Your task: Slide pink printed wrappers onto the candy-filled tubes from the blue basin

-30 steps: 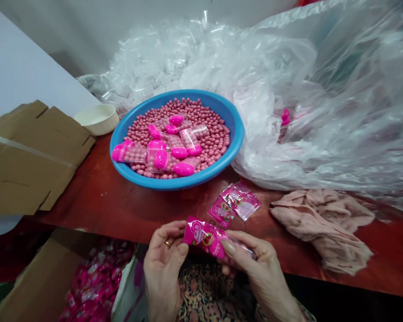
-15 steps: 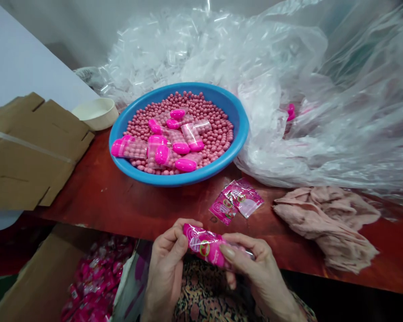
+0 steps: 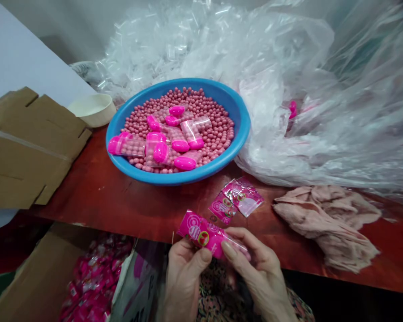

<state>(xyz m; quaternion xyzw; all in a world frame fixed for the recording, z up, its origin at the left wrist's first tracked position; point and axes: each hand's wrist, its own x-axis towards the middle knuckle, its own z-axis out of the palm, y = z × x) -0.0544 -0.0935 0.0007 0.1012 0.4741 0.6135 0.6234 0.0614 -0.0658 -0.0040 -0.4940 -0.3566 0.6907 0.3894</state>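
Note:
A small clear container of pink balls (image 3: 239, 247) has a pink printed sleeve (image 3: 201, 233) around one end, the sleeve reaching out to the left. My right hand (image 3: 255, 264) grips the container between thumb and fingers. With thumb and fingers, my left hand (image 3: 190, 264) pinches the lower edge of the sleeve. Just beyond, more flat pink sleeves (image 3: 243, 197) lie on the red table (image 3: 137, 208). A blue basin (image 3: 174, 178) behind them holds pink balls (image 3: 218, 120) and several filled containers with bright pink caps (image 3: 185, 163).
Clear plastic bags (image 3: 289, 147) and a heap of clear tubes (image 3: 147, 49) fill the back. A crumpled cloth (image 3: 325, 214) lies at right. Cardboard (image 3: 30, 147) and a white bowl (image 3: 94, 109) stand at left. Below, a box (image 3: 43, 273) holds pink wrapped pieces (image 3: 94, 277).
My left hand has moved right and down along the sleeve, from its left end to its lower edge. The sleeve's left end now shows free and sits slightly higher.

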